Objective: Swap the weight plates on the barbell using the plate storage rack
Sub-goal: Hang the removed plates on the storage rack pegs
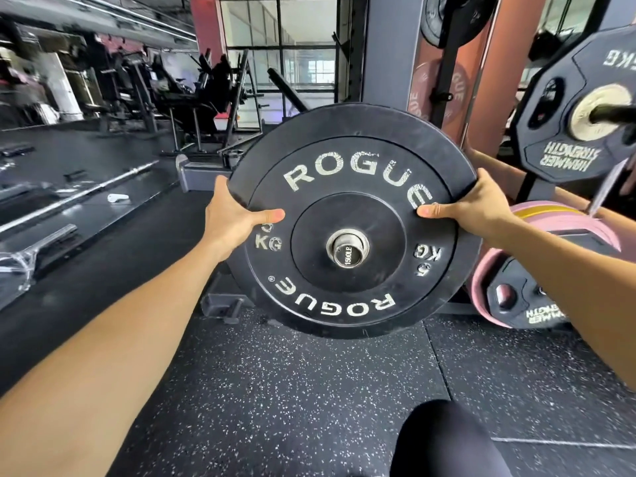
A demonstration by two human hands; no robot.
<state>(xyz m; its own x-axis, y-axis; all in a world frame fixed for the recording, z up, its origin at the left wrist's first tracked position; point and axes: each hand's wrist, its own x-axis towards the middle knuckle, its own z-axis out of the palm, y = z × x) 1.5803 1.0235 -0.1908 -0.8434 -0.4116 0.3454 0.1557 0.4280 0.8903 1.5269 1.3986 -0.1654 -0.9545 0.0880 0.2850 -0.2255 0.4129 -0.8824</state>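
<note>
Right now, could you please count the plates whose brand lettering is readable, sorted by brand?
Rogue: 2, the black Rogue plate and the reddish Rogue plate behind it.
Hammer Strength: 2, the upper Hammer Strength plate and the lower Hammer Strength plate.
Total: 4.

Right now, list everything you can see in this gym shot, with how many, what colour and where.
Rogue bumper plate: one, black with white lettering, centre, on a steel sleeve end.
Hammer Strength plate: one, black, upper right on a peg.
Pink plates: a stack, count unclear, low right.
Reddish Rogue plate: one, on the rack upright behind.
Barbell: one, silver, on the floor at left.
Floor: black rubber with white speckles.
Machines: several, black, blurred, far left.
Left hand: grip on the plate's left rim.
Right hand: grip on its right rim.
Knee: one, in black, bottom edge.
</note>
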